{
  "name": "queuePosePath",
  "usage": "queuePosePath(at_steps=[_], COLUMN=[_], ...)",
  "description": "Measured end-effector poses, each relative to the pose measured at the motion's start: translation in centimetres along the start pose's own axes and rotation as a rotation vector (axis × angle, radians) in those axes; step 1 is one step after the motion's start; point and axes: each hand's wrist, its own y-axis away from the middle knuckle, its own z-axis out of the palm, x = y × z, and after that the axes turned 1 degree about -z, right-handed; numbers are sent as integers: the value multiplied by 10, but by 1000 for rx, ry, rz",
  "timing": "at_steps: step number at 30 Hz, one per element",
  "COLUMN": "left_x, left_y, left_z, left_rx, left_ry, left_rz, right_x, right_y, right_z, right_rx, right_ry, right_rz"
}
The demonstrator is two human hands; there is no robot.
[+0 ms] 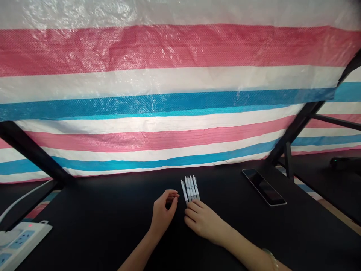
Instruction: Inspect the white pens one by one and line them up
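Several white click pens (190, 189) lie side by side on the black table, their clicker ends pointing away from me. The leftmost pen (184, 191) sits slightly apart and a little nearer to me than the others. My right hand (203, 221) rests over the near ends of the pens, its fingers curled down on them; the fingertips and those pen ends are hidden. Just left of the pens, my left hand (166, 209) is loosely curved, thumb and fingers apart with a gap between them, and nothing shows in it.
A phone (264, 187) lies dark-screened on the table (113, 222) at the right. At the lower left is a white power strip (26, 241) with a red light and a cable. Striped plastic sheeting (169, 139) hangs behind, between black slanted bars (299, 120).
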Motion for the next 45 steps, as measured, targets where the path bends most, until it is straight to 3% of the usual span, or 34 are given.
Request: queuePosePath(at_steps=[3, 6, 9, 11, 13, 15, 18, 21, 23, 25, 27, 32, 37, 41, 45], left_x=[-1, 2, 10, 15, 19, 19, 14, 10, 8, 7, 7, 10, 11, 11, 15], left_y=[0, 1, 1, 2, 3, 2, -1, -4, -4, -3, -1, 4, 6, 7, 7], left_z=[0, 0, 0, 0, 0, -1, -6, -8, -8, -5, -2, 4, 10, 13, 13], left_rx=[2, -7, -96, -160, -192, -184, -128, -102, -132, -176, -220, -218, -155, -149, -134], left_ry=[33, 150, 395, 601, 779, 890, 956, 974, 989, 993, 964, 843, 838, 838, 821], left_rz=[-56, -166, -386, -575, -668, -653, -636, -672, -667, -650, -643, -652, -653, -660, -672], right_x=[4, 6, 3, -1, -6, -12, -27, -43, -50, -52, -52, -47, -44, -46, -50], right_y=[-1, 3, 8, 10, 11, 10, 8, 7, 6, 6, 6, 10, 7, 4, 5], right_z=[-8, -13, -16, -20, -26, -32, -35, -27, -20, -12, -6, 3, -7, -16, -15], right_rx=[98, 281, 523, 580, 521, 424, 372, 472, 341, 114, -43, -161, -268, -264, -184], right_ry=[-93, -269, -417, -437, -404, -388, -596, -1186, -1700, -2139, -2377, -2411, -2293, -2185, -2177], right_rz=[-48, 46, 189, 177, 64, -28, 139, 678, 944, 1026, 1014, 1144, 1301, 1387, 1299])
